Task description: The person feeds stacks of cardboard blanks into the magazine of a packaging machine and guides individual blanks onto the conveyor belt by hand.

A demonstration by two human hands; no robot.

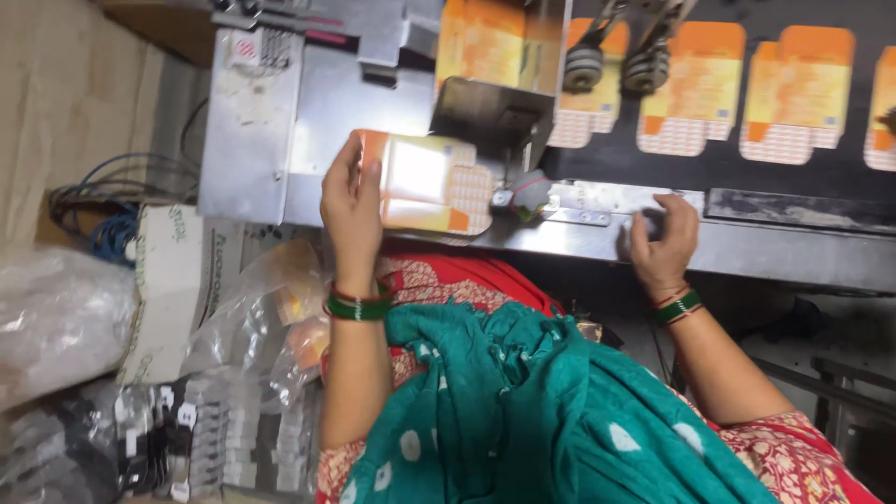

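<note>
My left hand grips a stack of flat orange and white carton blanks, held on edge against the steel machine body. My right hand rests with curled fingers on the steel ledge at the machine's front, holding nothing that I can see. Several flat orange carton blanks lie in a row on the black conveyor belt beyond that hand. Two black rollers press on a blank above the belt. Green bangles circle both wrists.
A feeder hopper holds more orange blanks at the top centre. Clear plastic bags and a cardboard box crowd the left. Blue cables coil by the wall. A teal scarf covers my lap.
</note>
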